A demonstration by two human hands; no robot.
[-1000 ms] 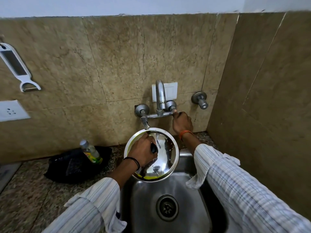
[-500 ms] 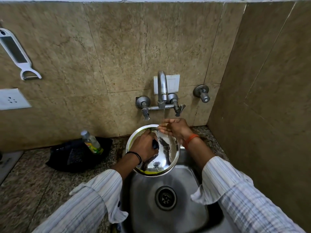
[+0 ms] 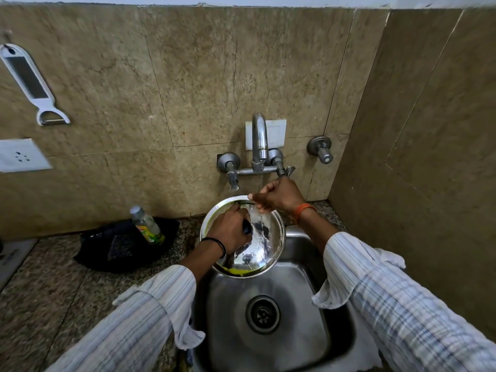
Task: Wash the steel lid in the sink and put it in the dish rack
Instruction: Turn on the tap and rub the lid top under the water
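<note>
Right hand dropped from tap; left fingers grip lid knob.

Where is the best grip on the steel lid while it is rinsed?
By the black knob at the centre of the lid, coming from the left, as the left hand does. The lid is tilted under the tap, so this probably leaves the wet face free for the right hand.

Speckled granite counter runs off to the left of the left hand, with the steel sink sunk into it right under both hands. Left of that hand, a black tray sits on the counter.
</note>
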